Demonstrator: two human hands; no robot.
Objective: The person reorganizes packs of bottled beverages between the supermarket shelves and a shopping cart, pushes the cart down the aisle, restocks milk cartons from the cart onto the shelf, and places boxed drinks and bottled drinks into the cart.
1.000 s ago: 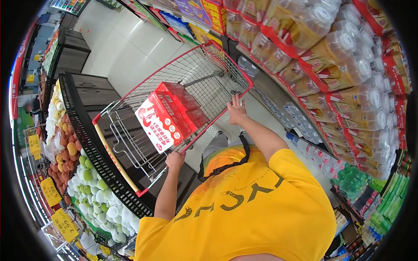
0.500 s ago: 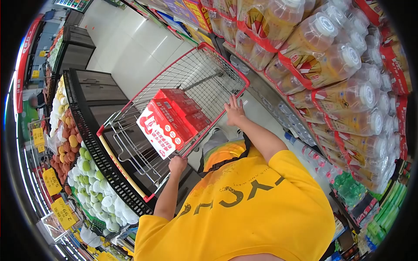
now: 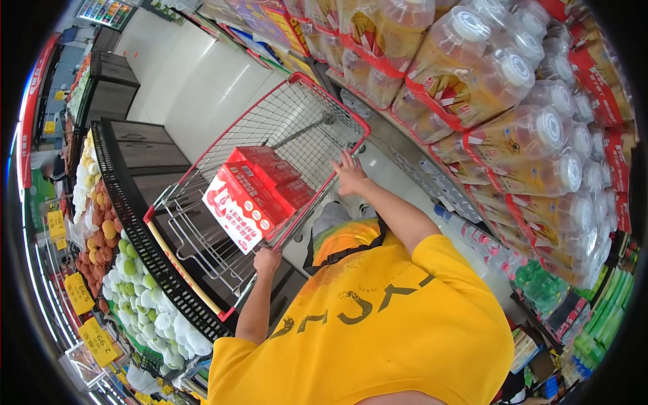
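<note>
A shopping cart (image 3: 233, 138) with a red rim stands side-on in front of me. Inside it lies a red and white carton (image 3: 237, 212) with white lettering, next to more red packaging. My left hand (image 3: 267, 260) is closed round the near side rim, close to the carton's lower corner. Farther along the same side is my right hand (image 3: 349, 175), open with its fingers spread at the rim; whether it presses on the rim is unclear. The cart's pale yellow handle (image 3: 182, 263) is at the left, with neither hand on it.
Left of the cart is a black-edged produce stand (image 3: 145, 253) with net-wrapped fruit (image 3: 158, 317) and yellow price tags (image 3: 100, 341). Stacked packs of bottles (image 3: 513, 142) line the right side. Green bottles (image 3: 540, 287) stand low at the right. Tiled floor (image 3: 182, 81) shows beyond the cart.
The cart's far end and my right hand have shifted left in view. The bottle packs at the right appear larger and farther left. My left hand stays on the rim; my right hand remains open.
</note>
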